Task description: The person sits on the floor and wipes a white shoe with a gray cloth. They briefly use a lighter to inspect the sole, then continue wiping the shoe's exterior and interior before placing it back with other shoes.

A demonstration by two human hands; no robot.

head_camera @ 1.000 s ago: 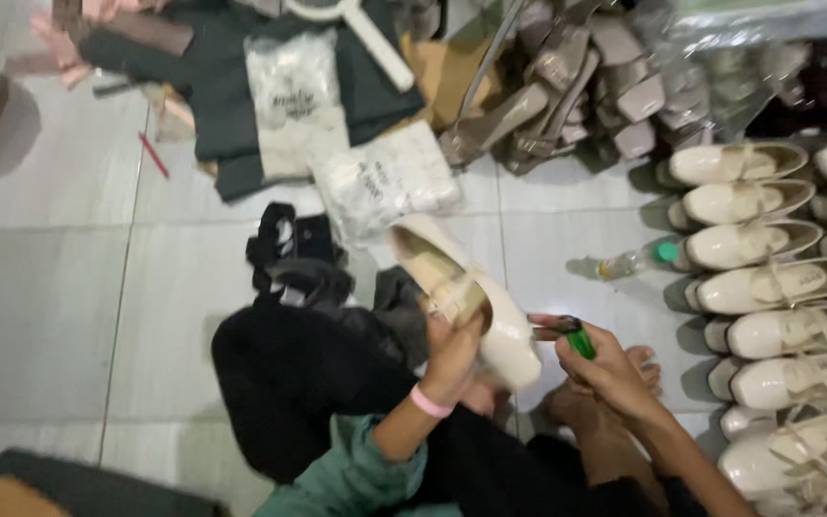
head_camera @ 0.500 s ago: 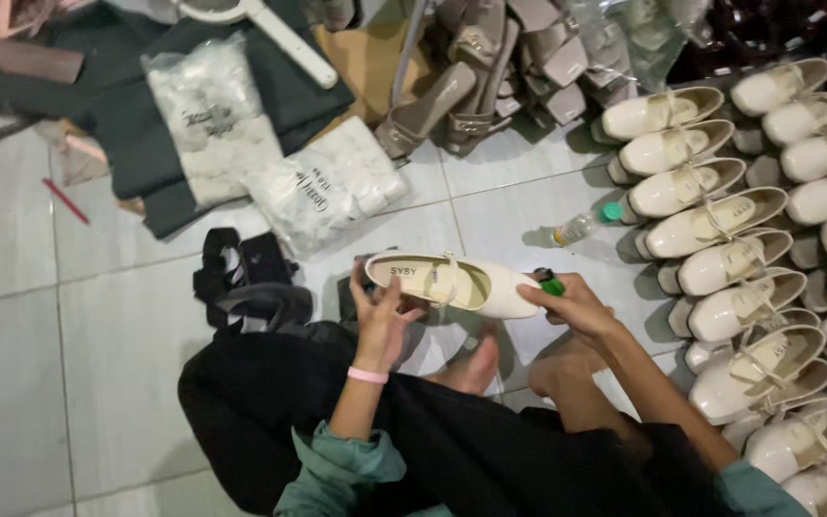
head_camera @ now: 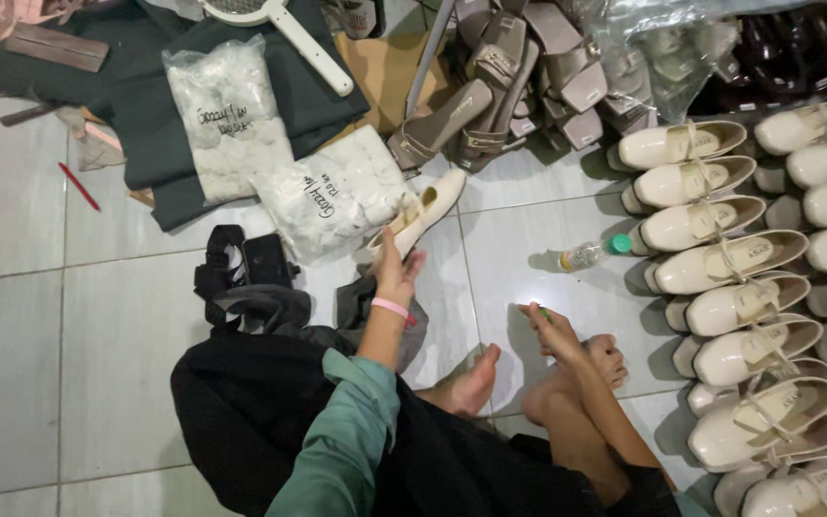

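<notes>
A cream leather flat shoe [head_camera: 420,217] was clasped at its heel by the left hand [head_camera: 395,273], toe toward 1 o'clock; a small green object [head_camera: 544,313] was pinched in the right hand's [head_camera: 555,332] grip.

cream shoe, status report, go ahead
Left hand grips cream shoe, held out over floor. Right hand low by foot, pinching small green item. Nothing blocking.

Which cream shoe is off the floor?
The cream shoe gripped by the left hand, held out over the tiles; every other cream shoe sits in the rows at right.
</notes>
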